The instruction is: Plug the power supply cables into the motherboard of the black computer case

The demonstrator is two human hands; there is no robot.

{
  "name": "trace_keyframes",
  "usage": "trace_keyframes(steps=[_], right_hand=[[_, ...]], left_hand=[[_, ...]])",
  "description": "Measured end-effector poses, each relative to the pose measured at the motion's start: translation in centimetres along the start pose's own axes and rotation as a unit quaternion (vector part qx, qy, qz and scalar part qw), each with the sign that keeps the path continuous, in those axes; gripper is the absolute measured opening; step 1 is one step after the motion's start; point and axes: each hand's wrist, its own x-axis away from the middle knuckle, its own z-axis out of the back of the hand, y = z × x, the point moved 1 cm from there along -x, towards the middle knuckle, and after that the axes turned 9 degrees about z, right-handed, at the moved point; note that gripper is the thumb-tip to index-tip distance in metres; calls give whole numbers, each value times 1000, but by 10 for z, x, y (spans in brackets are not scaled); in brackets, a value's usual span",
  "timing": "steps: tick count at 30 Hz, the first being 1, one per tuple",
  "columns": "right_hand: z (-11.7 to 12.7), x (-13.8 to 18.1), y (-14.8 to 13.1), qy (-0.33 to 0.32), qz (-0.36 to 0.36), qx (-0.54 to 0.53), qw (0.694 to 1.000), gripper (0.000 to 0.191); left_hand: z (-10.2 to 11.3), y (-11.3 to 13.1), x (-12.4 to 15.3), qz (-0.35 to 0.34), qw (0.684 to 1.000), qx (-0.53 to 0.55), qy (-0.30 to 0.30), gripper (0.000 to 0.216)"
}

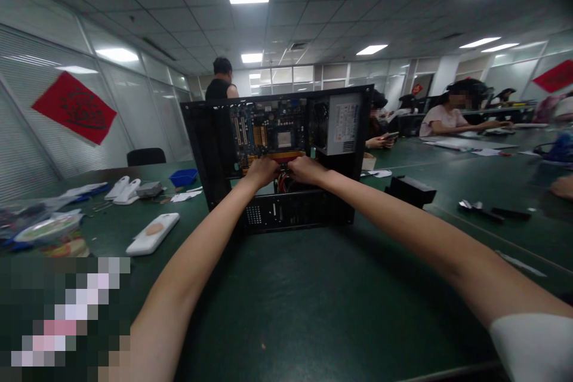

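An open black computer case (298, 212) stands upright on the green table, its inside facing me. In it are a motherboard (264, 122) with a pale square processor area and a grey power supply (342, 125) at the upper right. My left hand (262, 171) and my right hand (307, 169) reach in at the lower edge of the board, one at each end of the red and orange memory slots (286, 158). Both hands have curled fingers; whatever they grip is hidden. Bundled cables (283, 181) hang just below, between the hands.
On the left lie a white phone (153, 234), a blue tray (183, 177), papers and a plastic-covered bowl (51, 233). A black metal bracket (410, 191) and small black strips (490, 212) lie to the right. Several people sit or stand around the table (286, 310).
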Motion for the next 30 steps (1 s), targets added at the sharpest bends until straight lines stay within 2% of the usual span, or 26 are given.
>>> trace_keyframes(steps=[9,18,24,30], right_hand=[[0,0,0,0,4,-9,1000,30],[-4,-4,1,1,-2,-13,1000,29],[-5,-6,4,-4,-7,-26,1000,31],[-1,-5,3,-2,-4,-40,999,30]], left_hand=[[3,1,3,-1,1000,5,-2,30],[4,2,3,31,998,35,-29,29],[-3,-5,-1,-16,994,105,-16,27],[-10,-11,-8,-23,989,147,-19,24]])
